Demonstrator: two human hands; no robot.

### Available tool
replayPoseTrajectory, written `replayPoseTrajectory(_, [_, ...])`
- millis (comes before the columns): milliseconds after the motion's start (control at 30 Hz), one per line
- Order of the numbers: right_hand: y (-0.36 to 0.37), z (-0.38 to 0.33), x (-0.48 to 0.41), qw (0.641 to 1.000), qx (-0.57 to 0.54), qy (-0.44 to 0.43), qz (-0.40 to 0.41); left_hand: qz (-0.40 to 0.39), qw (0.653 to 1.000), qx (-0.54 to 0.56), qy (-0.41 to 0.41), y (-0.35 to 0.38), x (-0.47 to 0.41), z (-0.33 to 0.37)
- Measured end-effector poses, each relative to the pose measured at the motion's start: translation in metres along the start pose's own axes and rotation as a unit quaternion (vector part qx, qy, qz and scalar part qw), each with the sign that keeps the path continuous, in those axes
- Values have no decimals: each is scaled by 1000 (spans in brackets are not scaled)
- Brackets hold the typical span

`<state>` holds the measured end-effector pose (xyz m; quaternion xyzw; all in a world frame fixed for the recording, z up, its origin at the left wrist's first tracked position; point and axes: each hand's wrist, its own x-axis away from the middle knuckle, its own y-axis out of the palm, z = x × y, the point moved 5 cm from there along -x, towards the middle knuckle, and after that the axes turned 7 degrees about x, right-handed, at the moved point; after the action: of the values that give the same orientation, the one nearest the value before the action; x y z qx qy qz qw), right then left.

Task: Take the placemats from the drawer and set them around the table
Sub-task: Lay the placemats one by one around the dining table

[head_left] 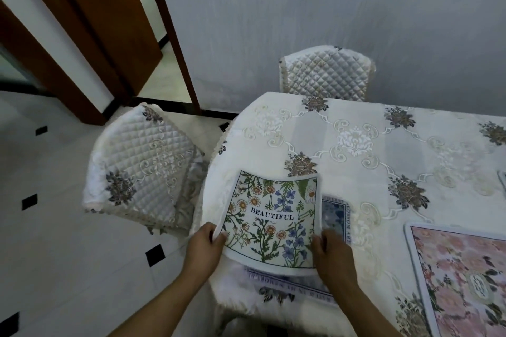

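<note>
At the tabletop's [383, 150] end, my left hand [204, 243] and right hand [331, 252] each have a grip clamped on the floral placemat [271, 200], long axis running away from me, lettering upright; blue placemat [332, 213] underneath, mostly hidden.

Left grip [204, 243], right grip [331, 250] bare; forearms [164, 295] bare.

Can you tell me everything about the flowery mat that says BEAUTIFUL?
The flowery placemat is a white-edged rectangle with rounded corners, printed with orange daisies, blue flowers, green leaves and the word BEAUTIFUL. It looks thin and bendy, its sides curling up a little. It lies at the rounded end of the table, over a blue placemat that peeks out beside and below it. The left hand pinches its left edge; the right hand holds its right edge.
</note>
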<state>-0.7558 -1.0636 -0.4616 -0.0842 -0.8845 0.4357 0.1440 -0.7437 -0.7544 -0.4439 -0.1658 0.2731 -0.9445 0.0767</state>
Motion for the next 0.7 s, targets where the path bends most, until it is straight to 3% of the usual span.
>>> replayPoseTrajectory(300, [67,-186,5,991,13,-132,32,100,991,92,-5,-188,-19,-64])
replayPoseTrajectory(500, [143,-340,30,985,2,-166,41,137,977,164,-5,-344,-28,-120])
replayPoseTrajectory(700, [213,-462,39,977,9,-210,39,190,971,142,-1,-467,-73,-163])
